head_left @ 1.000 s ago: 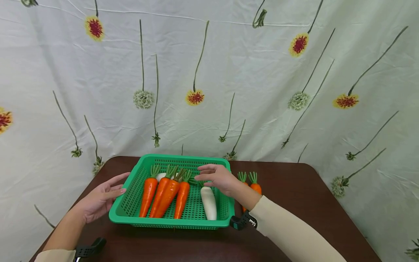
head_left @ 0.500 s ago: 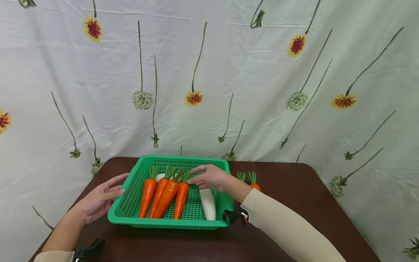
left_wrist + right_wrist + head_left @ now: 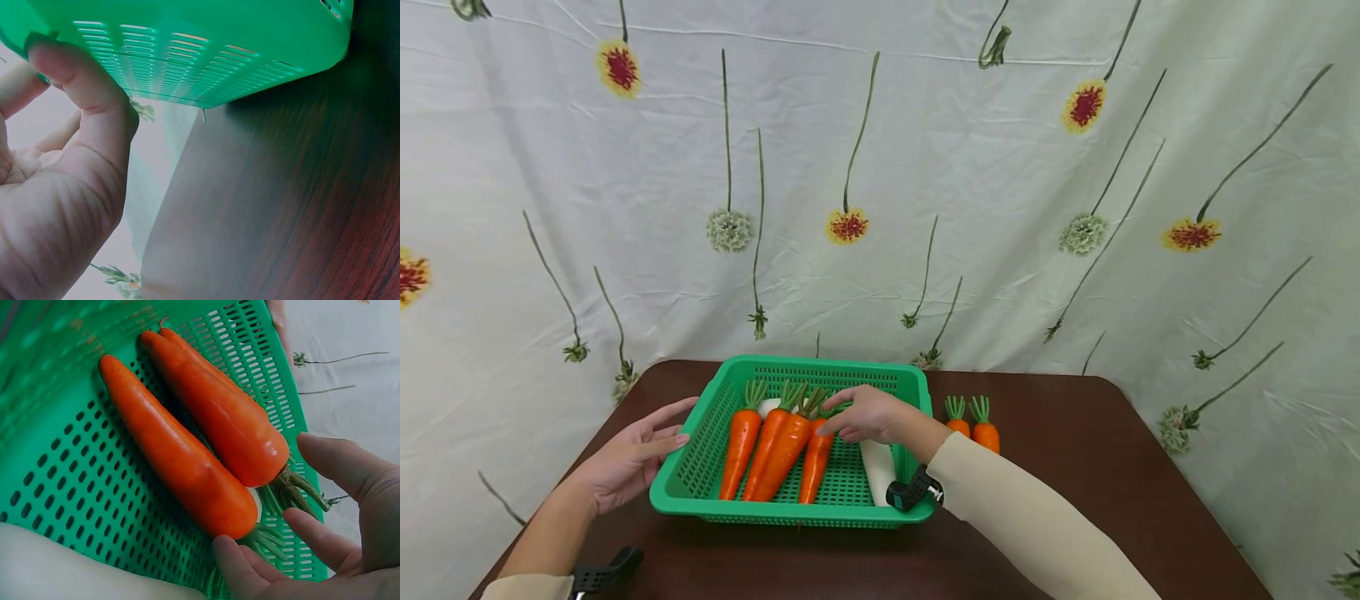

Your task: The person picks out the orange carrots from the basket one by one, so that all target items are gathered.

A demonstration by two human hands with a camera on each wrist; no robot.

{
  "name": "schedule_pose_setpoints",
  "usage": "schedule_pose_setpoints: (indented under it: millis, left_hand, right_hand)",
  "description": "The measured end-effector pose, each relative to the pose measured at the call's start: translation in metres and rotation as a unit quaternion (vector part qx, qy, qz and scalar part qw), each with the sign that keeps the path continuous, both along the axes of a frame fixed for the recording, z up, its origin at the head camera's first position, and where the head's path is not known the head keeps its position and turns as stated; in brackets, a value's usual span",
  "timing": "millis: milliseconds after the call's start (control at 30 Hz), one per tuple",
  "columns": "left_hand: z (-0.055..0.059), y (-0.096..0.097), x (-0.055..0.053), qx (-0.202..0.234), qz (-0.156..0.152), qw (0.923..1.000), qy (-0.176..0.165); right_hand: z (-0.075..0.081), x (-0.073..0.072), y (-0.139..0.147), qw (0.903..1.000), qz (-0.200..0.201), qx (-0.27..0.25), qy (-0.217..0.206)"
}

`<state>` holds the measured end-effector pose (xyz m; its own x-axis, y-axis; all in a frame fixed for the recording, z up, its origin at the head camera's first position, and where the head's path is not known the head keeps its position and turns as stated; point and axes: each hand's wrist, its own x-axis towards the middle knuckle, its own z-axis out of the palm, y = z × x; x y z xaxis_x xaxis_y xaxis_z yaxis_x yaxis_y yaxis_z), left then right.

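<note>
A green perforated plastic basket (image 3: 790,512) stands on the dark table. Several orange carrots (image 3: 784,454) lie in it side by side, green tops toward the far side. A white radish (image 3: 877,473) lies at the right, partly hidden by the right forearm; another white piece (image 3: 767,406) shows behind the carrot tops. My right hand (image 3: 868,414) is over the rightmost carrot (image 3: 181,456), fingers spread around its leafy end without a visible grip. My left hand (image 3: 628,458) rests against the basket's left rim, thumb (image 3: 94,94) and fingertips touching it from outside.
Two more carrots (image 3: 985,433) lie on the table (image 3: 1075,467) right of the basket, partly behind the right arm. A floral white cloth (image 3: 820,283) hangs behind the table. Each wrist wears a black strap (image 3: 917,489).
My right hand has moved left across the basket, from above the white radish to the rightmost carrot's leafy end. The left hand stays at the rim.
</note>
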<state>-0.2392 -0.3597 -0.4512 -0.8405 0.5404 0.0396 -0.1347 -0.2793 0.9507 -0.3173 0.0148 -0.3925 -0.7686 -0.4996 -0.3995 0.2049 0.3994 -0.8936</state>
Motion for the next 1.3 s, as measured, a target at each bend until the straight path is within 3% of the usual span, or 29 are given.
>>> schedule_pose_setpoints:
  millis: [333, 833, 1300]
  left_hand:
    - [-0.001, 0.0, 0.0, -0.002, 0.0, 1.0, 0.001]
    - [-0.002, 0.0, 0.0, 0.013, -0.013, 0.9998, 0.006]
    - [-0.003, 0.0, 0.0, 0.022, -0.017, 0.9996, 0.005]
  right_hand:
    - [-0.012, -0.01, -0.012, 0.9989, 0.006, 0.042, -0.019]
    - [-0.018, -0.012, -0.017, 0.9981, 0.027, 0.041, -0.037]
    - [-0.021, -0.015, -0.013, 0.9995, -0.006, 0.032, -0.003]
